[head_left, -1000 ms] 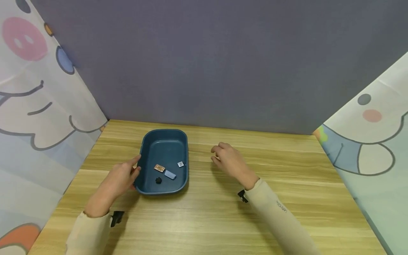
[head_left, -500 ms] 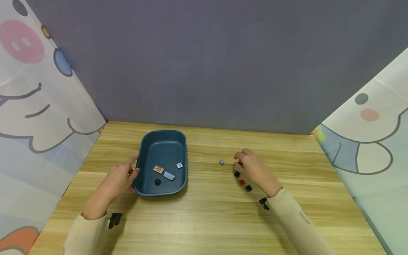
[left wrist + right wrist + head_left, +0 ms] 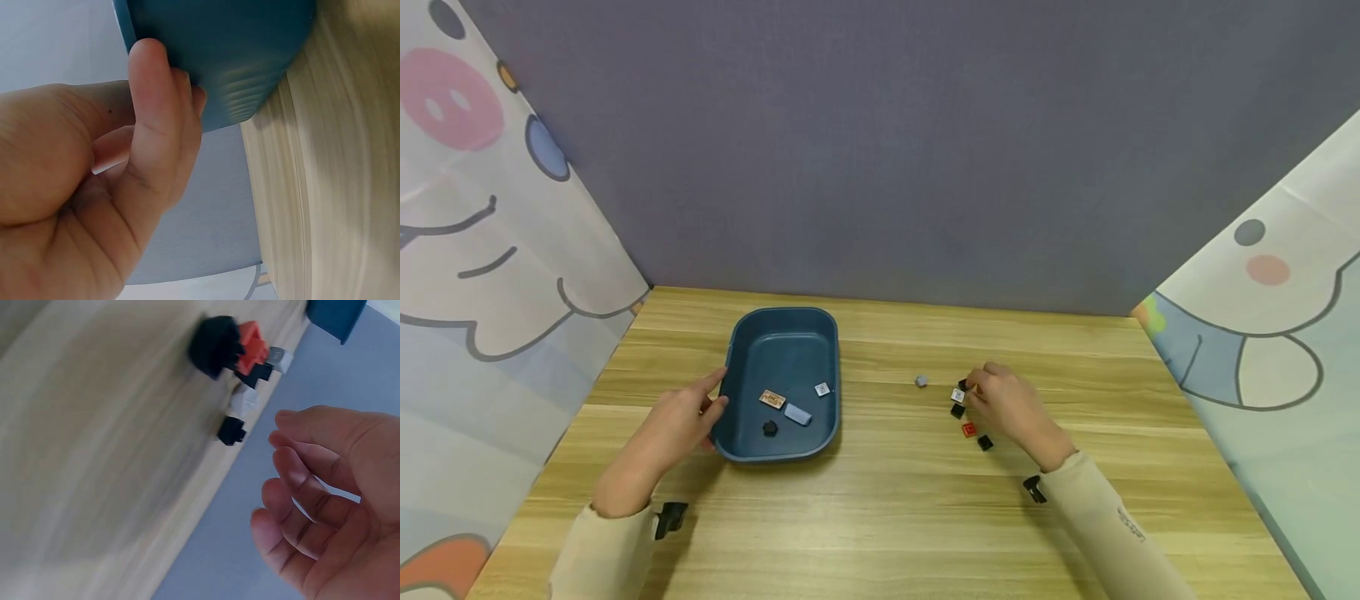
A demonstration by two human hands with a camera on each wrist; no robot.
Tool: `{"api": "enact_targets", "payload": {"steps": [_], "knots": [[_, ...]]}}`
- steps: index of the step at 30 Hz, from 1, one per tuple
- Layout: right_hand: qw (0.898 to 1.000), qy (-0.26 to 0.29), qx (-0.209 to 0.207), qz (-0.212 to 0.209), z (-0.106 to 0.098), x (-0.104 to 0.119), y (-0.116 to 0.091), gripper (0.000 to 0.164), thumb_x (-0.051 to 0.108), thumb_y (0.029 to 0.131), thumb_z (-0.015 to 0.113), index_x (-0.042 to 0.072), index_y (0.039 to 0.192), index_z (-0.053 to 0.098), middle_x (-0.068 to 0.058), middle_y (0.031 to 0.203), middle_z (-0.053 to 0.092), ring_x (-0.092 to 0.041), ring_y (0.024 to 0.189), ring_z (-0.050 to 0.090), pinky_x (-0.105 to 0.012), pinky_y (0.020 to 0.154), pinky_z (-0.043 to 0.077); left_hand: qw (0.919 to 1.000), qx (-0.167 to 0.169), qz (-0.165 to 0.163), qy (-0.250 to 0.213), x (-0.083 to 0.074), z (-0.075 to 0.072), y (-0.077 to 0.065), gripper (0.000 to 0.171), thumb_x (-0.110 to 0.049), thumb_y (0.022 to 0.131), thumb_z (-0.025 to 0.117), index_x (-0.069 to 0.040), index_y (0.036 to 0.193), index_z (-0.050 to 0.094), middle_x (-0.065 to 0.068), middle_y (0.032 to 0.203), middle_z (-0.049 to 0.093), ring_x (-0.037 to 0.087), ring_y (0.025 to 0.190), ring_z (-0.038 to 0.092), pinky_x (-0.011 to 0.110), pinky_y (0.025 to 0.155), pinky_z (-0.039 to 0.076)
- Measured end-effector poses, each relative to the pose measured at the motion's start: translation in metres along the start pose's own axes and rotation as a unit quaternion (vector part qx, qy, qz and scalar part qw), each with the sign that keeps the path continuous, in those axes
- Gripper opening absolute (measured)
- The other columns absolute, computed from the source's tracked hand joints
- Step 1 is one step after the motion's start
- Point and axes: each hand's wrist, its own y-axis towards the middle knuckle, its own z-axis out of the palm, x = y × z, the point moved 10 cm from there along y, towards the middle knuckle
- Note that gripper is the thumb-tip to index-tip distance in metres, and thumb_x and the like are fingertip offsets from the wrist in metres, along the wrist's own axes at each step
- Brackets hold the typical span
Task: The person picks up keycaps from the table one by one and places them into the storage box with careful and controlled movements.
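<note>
My left hand point(image 3: 673, 425) holds the near-left rim of a dark blue tray point(image 3: 782, 350); its curled fingers lie against the outer wall point(image 3: 237, 56) in the left wrist view. Over the table's right half is my right hand point(image 3: 1011, 410), fingers loosely bent, with nothing between them in the right wrist view. Closest to its fingertips lies a black keycap point(image 3: 232, 430), beside a white keycap point(image 3: 957, 396). A second black keycap point(image 3: 957, 411), a red keycap point(image 3: 969, 429) and another black keycap point(image 3: 986, 443) trail toward the front. Off to the left sits a grey keycap point(image 3: 921, 381).
Inside the tray lie an orange patterned keycap point(image 3: 772, 399), a long light blue keycap point(image 3: 797, 414), a small white keycap point(image 3: 822, 389) and a black one. A grey panel point(image 3: 880, 150) rises behind the wooden table point(image 3: 865, 525); cartoon-printed cloths flank both sides.
My right hand has moved right, away from the tray, to the scattered keycaps. The grey keycap came into view as the hand passed. My left hand stays at the tray's rim.
</note>
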Motion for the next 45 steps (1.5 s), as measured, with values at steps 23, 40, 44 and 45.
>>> {"api": "enact_targets", "payload": {"steps": [23,40,44,45], "knots": [[0.999,0.002,0.050,0.021,0.028,-0.011,0.003,0.016,0.023,0.082,0.070,0.010,0.091,0.068,0.005,0.078,0.050,-0.007,0.060,0.047,-0.023,0.050,0.042,1.0000,-0.005,0.007,0.001,0.000,-0.001,-0.001,0.052,-0.010,0.095,0.050,0.005,0.141,0.029,0.002,0.072,0.062,0.012,0.045,0.058,0.030,0.050,0.046],[0.998,-0.018,0.049,0.036,0.031,-0.013,0.005,0.020,0.033,0.084,0.068,0.013,0.085,0.067,0.002,0.077,0.049,-0.008,0.056,0.045,-0.024,0.045,0.040,0.9999,-0.010,0.007,-0.001,-0.001,0.000,0.001,0.052,-0.009,0.095,0.049,0.006,0.141,0.029,0.000,0.069,0.059,0.012,0.045,0.058,0.029,0.049,0.046],[0.998,-0.021,0.043,0.036,0.028,-0.011,0.006,0.021,0.030,0.083,0.070,0.010,0.088,0.068,0.001,0.077,0.051,-0.009,0.058,0.047,-0.025,0.046,0.043,0.9999,-0.012,0.009,-0.001,-0.001,-0.001,0.001,0.052,-0.009,0.095,0.049,0.006,0.141,0.030,0.000,0.069,0.059,0.012,0.045,0.057,0.029,0.048,0.046],[0.998,-0.021,0.041,0.034,0.027,-0.010,0.007,0.021,0.030,0.083,0.070,0.010,0.088,0.068,0.001,0.078,0.051,-0.009,0.058,0.048,-0.025,0.046,0.043,0.9999,-0.012,0.009,-0.001,-0.001,-0.001,0.001,0.052,-0.009,0.095,0.049,0.006,0.140,0.030,0.000,0.069,0.059,0.012,0.045,0.057,0.029,0.049,0.046]]}}
